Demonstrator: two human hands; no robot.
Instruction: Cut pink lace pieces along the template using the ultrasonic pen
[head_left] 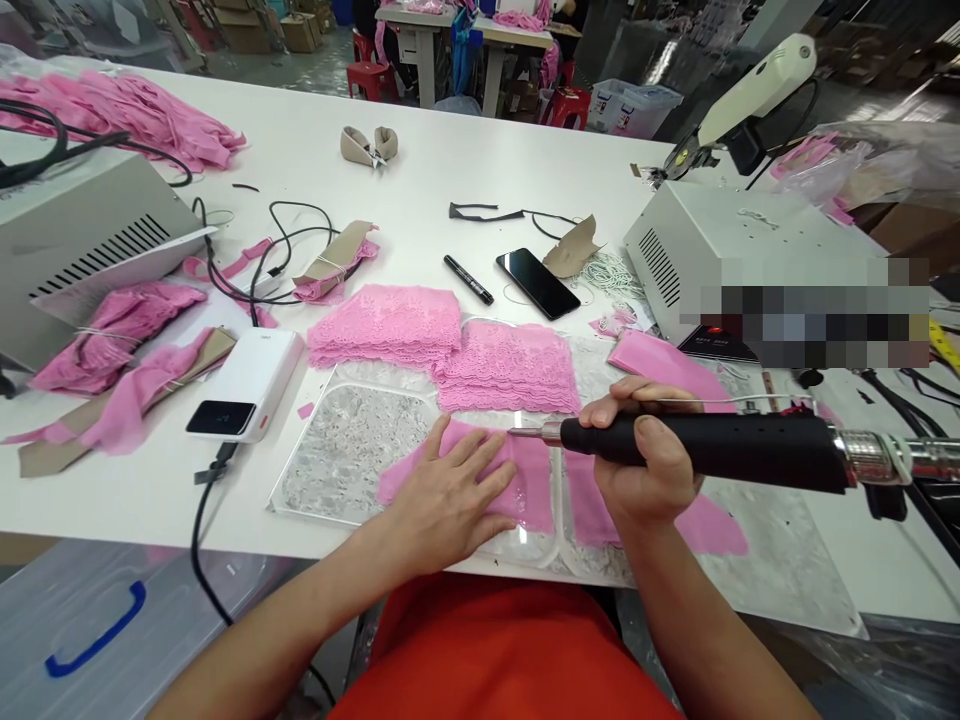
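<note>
My left hand [454, 490] lies flat with fingers spread on a pink fabric piece [534, 490], pressing it on the board. In my right hand [651, 465] is a thick black handheld power tool [712, 447], gripped around its barrel and lying level. Its thin metal tip [525, 432] points left and reaches the fabric's upper edge, close to my left fingertips; whether it touches cannot be made out. Just beyond are two stacks of pink lace pieces, a left stack [386, 325] and a right stack [506, 367]. Another pink piece [589, 500] lies partly under my right hand.
A marbled grey board [360, 450] with clear raised frames lies beneath. Around it are a white power bank [251, 385], a marker [469, 280], a phone [538, 283] and scissors with wrapped handles [369, 147]. Grey machine boxes stand left [82, 230] and right [735, 250]; cables run between things.
</note>
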